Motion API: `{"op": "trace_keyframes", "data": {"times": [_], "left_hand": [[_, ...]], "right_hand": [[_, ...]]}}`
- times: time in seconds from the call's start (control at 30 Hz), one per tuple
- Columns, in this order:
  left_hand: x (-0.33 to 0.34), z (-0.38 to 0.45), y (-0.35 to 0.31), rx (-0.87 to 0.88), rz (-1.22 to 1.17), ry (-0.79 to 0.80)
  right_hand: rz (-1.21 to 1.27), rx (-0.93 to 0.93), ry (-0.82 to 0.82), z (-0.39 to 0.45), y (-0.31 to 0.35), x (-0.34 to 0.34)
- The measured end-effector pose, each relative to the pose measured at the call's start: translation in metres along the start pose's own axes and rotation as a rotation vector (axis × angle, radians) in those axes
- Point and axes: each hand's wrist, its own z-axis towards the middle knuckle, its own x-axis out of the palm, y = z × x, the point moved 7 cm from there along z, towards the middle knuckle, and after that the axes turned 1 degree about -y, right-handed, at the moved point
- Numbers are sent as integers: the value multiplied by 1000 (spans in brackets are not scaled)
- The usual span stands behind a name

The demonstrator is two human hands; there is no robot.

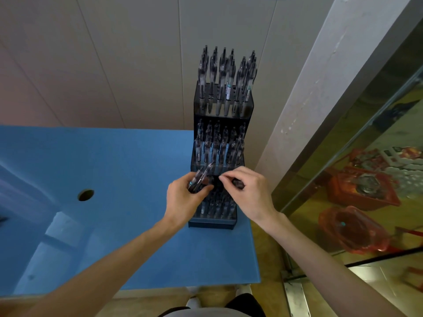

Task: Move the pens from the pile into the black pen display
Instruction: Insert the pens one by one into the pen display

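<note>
Head view: left hand (183, 197) grips a bundle of pens (198, 179), their long axes tilted up toward the upper right of the frame, over the lowest tier of the black pen display (215, 221) on the blue worktop (114, 168). Right hand (249, 191) pinches what seems to be a single dark pen (237, 183), lying roughly across the frame; its tip is hidden. Risks: the loose bundle could slip from the fingers, or a tilted pen could miss its hole and knock the seated neighbours.
</note>
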Motion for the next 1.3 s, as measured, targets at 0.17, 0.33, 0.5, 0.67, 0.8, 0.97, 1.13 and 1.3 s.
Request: {"op": "trace_keyframes", "data": {"times": [0.17,0.33,0.5,0.67,0.8,0.97,1.13,1.3], "left_hand": [[4,2,-1,3,-3,34],[2,4,2,-10,12,61],[-3,-1,1,-36,-41,71],[-20,-8,6,-53,-180,5],[-34,-8,6,-115,-243,-69],[-43,-4,4,-165,-298,-101],[-46,1,-2,-191,-341,-117],[-52,5,-14,-169,-367,-108]], "right_hand": [[132,77,55,10,5,7],[172,93,88,12,2,18],[143,97,41,12,-3,17],[106,133,35,9,-13,19],[64,145,98,0,-18,28],[-62,105,194,3,-13,32],[-42,126,195,2,-3,28],[335,308,150,-1,-6,9]]}}
